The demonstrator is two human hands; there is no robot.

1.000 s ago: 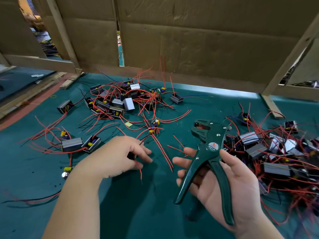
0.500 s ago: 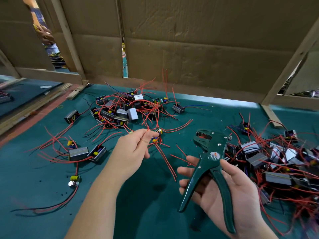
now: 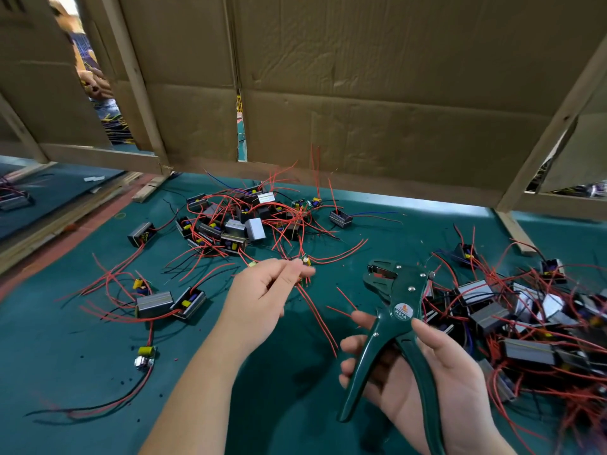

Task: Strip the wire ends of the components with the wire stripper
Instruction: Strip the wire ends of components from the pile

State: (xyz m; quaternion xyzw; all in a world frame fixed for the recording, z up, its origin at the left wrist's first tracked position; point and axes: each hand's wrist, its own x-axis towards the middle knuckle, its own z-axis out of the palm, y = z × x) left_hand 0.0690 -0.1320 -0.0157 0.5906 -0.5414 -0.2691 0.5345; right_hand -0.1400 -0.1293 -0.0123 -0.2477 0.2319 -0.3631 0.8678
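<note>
A right hand [image 3: 437,372] closes its grip around a dark green wire stripper [image 3: 392,320], handles spread, over a green surface [image 3: 65,372]. Just left, the left hand [image 3: 262,297] pinches a small component [image 3: 305,260] trailing red wires [image 3: 317,316]. Piles of boxed components [image 3: 230,224] with tangled red wires lie behind and to the right [image 3: 512,310].

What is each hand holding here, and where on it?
Right hand holds the wire stripper by its handles. Left hand pinches a small component at its fingertips; exact spot unclear.
</note>
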